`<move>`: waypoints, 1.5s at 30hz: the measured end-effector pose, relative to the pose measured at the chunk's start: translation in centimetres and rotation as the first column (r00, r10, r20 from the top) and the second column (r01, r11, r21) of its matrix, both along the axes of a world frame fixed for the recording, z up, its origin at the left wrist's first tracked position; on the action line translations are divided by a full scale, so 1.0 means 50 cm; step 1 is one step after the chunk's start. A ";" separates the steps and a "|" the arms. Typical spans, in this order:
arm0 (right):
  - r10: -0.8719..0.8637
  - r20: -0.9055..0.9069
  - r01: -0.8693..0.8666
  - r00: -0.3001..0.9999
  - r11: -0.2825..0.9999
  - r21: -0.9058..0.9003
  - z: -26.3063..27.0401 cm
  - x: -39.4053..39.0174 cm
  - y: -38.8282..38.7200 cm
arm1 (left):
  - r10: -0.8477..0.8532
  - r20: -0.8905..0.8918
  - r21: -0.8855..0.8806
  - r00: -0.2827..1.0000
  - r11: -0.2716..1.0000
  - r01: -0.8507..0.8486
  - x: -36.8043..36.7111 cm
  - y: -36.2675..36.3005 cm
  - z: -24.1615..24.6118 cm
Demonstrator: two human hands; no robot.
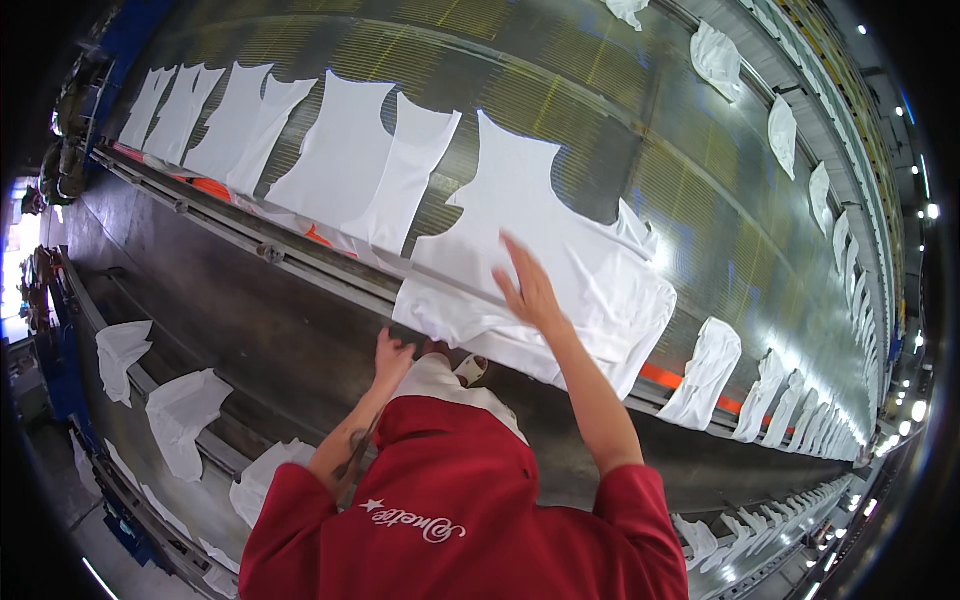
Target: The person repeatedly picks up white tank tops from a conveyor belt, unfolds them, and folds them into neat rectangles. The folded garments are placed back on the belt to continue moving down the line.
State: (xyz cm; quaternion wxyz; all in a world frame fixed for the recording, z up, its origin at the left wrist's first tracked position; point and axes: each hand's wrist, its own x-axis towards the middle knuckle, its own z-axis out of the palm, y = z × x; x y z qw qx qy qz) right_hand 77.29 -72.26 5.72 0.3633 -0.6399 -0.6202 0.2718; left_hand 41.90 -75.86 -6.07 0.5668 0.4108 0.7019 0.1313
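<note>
A white fabric garment piece lies spread on the long table before me, its lower right part rumpled and hanging over the table's near edge. Above this cloth is my right hand, fingers apart and slightly blurred, holding nothing; whether it touches the fabric I cannot tell. My left hand is beside the near rail, just left of the cloth's hanging corner, with its fingers partly bent. Whether it grips anything is unclear. To the left, another white garment piece lies flat with a narrower folded part at its side.
Several white pieces lie in a row at the left, and folded ones hang over the edge at the right. A metal rail runs along the near side. Behind me a parallel table carries more white cloths.
</note>
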 end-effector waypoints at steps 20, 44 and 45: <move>-0.540 -0.648 0.222 -0.537 0.651 -0.726 -0.234 -0.264 -0.578 | 0.034 0.569 -0.056 0.821 0.998 -0.002 -0.028 -0.141 0.296; -0.217 0.360 0.341 0.907 0.882 -0.325 -0.069 -0.075 -0.236 | -0.904 -0.426 -0.008 0.027 0.033 0.999 0.286 0.248 0.108; -0.190 0.389 0.357 0.901 0.834 -0.420 -0.065 -0.074 -0.229 | -0.909 -0.418 -0.041 0.009 0.029 0.999 0.296 0.252 0.103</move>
